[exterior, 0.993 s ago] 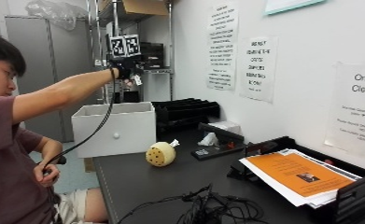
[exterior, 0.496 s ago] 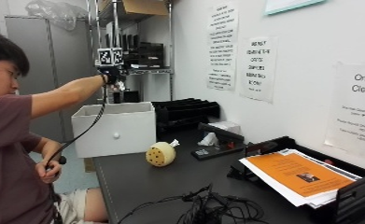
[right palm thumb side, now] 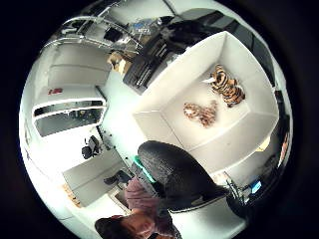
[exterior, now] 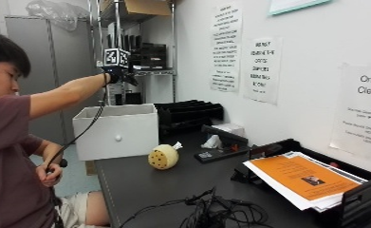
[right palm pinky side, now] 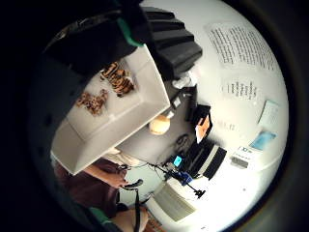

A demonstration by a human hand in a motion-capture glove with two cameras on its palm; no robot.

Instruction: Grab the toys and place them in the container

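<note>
Two striped toys, a tiger (right palm thumb side: 227, 85) and a smaller spotted one (right palm thumb side: 201, 113), lie side by side on the floor of the white box (exterior: 116, 135) at the near end of the dark surface (exterior: 172, 190); they do not touch each other. A third toy, a round cream one (exterior: 163, 156), sits on the surface just in front of the box, well below the raised arm. A seated person in a maroon shirt reaches the gloved right hand (exterior: 116, 75) out high above the box, well clear of its rim and of everything in it. Of the hands, the right one holds nothing that can be seen; whether its fingers are straight or curled cannot be told from here. The bare left hand (exterior: 49, 173) hangs low beside the surface's edge, closed round a black cable (exterior: 84, 130) that runs up to the glove. From the palm, the box's open top lies directly beneath, both striped toys in plain sight inside. Behind the box stands a black tray stack (exterior: 188, 114). Farther along the surface, orange paper (exterior: 295, 178) rests on a black rack, with a tangle of wires (exterior: 217, 213) in front.
</note>
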